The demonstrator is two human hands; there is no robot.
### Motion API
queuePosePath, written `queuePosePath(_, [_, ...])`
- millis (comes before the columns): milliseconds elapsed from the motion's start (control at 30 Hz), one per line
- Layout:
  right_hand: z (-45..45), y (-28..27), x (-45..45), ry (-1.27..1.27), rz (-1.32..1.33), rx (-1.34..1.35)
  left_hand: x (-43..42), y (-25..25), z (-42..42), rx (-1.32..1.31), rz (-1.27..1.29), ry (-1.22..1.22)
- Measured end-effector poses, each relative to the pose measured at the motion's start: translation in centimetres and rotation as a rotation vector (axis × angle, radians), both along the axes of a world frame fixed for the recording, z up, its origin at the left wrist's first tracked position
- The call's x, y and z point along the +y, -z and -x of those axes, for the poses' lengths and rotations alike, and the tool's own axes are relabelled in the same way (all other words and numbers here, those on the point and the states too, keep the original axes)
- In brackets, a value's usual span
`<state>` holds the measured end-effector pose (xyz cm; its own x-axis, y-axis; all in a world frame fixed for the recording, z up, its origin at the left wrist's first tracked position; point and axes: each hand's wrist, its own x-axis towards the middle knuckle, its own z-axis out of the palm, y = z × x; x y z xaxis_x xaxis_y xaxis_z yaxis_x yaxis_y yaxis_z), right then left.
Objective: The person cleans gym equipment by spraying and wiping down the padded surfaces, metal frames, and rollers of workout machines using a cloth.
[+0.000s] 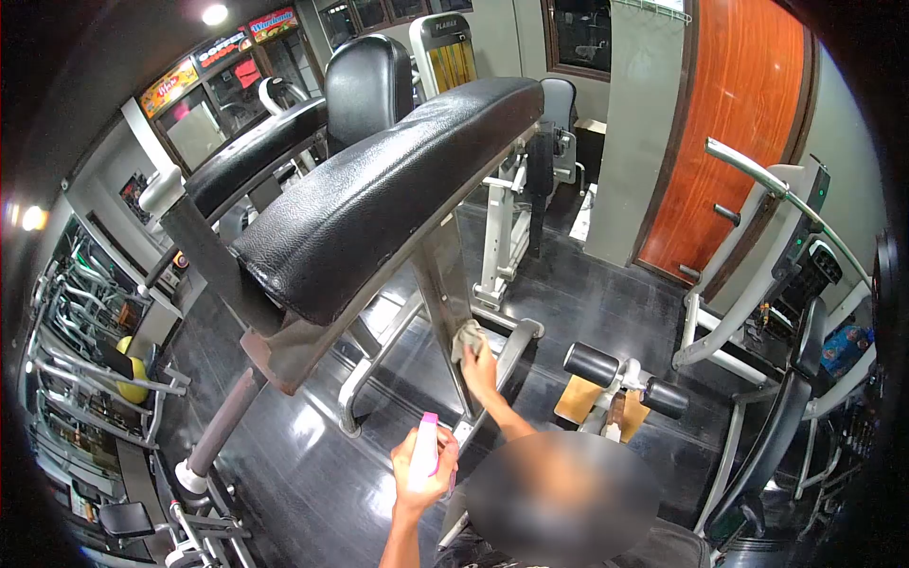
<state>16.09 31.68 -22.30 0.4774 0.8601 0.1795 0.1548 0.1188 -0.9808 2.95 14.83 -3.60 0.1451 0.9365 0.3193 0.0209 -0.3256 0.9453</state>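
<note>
My left hand [417, 483] is closed around a white-and-pink spray bottle [425, 443], held upright low in the middle of the view. My right hand [481, 371] is closed on a crumpled light cloth [468, 338] and presses it against the grey upright post [441, 293] of a gym bench. Above both hands slants the bench's long black padded cushion [379, 189]. The metal base frame [516, 355] of the bench stands on the floor just beyond my right hand. Part of my right arm is hidden by a blurred patch.
A roller-pad machine part [620, 383] stands right of my arm. Farther right are a machine with a curved bar [748, 170] and a black padded seat [767, 454]. Weight machines line the left side, near a yellow ball [133, 367]. A wooden door [729, 123] is behind.
</note>
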Motion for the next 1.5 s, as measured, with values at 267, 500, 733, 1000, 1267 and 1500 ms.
queuePosePath(267, [-6.9, -14.1, 10.1, -0.038, -0.409, 0.4, -0.3, 0.4, 1.2, -0.024, 0.027, -0.037])
queuePosePath(500, [-9.2, -16.9, 15.0, -0.503, -0.215, 0.302, 0.4, 0.4, 1.7, -0.003, -0.056, -0.06])
queuePosePath(733, [-8.1, -13.0, 10.1, -0.294, -0.17, -0.012, 1.2, 0.7, 1.0, 0.023, -0.077, -0.035])
queuePosePath(1000, [-7.6, 3.6, 7.6, -0.37, 0.066, -0.099, 0.7, 1.0, -1.2, 0.001, 0.055, -0.024])
queuePosePath(1267, [-8.3, -0.9, 12.1, -0.381, 0.061, 0.391, 0.0, 0.8, -0.4, 0.117, 0.043, 0.016])
queuePosePath(1500, [-8.5, -20.1, 13.7, -0.624, -0.349, 0.65, 0.2, 0.6, -0.1, 0.014, 0.088, -0.062])
